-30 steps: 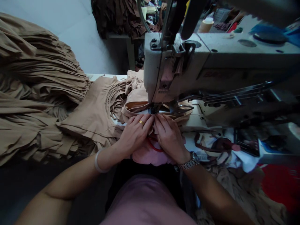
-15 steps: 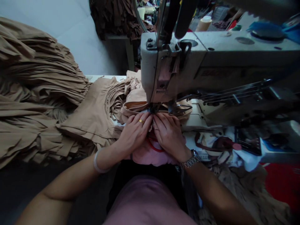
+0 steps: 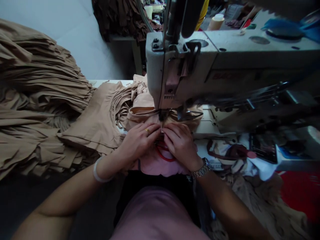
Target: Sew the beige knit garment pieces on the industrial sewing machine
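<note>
Tan ruffled fabric bunched under the grey sewing machine
Left hand, right hand: fingers curled closed on it at the metal presser foot; a big tan pleated heap lies left.

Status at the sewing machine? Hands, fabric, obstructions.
Left hand and right hand pinching tan fabric at the presser foot. Pink cloth bunched below the hands. No obstruction visible.

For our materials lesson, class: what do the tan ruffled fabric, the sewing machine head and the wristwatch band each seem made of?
The tan ruffled fabric looks like soft matte textile, hanging in limp folds; the fibre cannot be told. The sewing machine head seems painted metal, with a smooth pale coat. The wristwatch band looks like steel links with a bright sheen.
</note>
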Demonstrator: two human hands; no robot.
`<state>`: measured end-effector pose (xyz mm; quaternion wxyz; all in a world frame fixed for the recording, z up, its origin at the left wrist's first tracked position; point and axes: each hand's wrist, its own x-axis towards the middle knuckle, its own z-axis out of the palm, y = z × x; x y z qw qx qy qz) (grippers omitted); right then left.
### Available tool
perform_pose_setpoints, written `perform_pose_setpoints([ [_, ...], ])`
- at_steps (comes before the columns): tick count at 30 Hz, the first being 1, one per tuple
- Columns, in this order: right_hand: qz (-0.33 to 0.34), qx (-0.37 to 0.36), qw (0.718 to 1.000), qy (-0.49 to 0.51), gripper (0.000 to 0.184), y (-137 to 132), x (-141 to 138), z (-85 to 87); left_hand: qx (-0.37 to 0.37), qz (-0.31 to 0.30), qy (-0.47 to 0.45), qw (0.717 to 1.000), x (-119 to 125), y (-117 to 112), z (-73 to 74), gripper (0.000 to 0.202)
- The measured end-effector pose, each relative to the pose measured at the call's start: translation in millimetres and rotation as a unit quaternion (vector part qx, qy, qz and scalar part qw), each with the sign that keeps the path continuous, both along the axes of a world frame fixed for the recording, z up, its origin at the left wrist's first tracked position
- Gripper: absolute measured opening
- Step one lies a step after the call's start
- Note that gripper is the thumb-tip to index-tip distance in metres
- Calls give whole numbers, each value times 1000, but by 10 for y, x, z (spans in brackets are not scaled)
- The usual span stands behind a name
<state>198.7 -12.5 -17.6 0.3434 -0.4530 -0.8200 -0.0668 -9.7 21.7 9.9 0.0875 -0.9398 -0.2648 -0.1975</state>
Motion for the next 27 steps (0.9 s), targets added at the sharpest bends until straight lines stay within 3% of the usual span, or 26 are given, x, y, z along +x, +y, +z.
perform_pose_setpoints([
  [14, -24, -57, 997, -36, 30, 193, 53, 56, -19, 27, -73, 997, 130, 100, -45, 27],
  [21, -25, -99, 994, -46, 34, 225, 117, 65, -8, 51, -66, 996, 127, 86, -59, 32],
  [27, -44, -76, 992, -91, 37, 196, 85, 90, -6, 52, -57, 997, 133, 75, -44, 35],
])
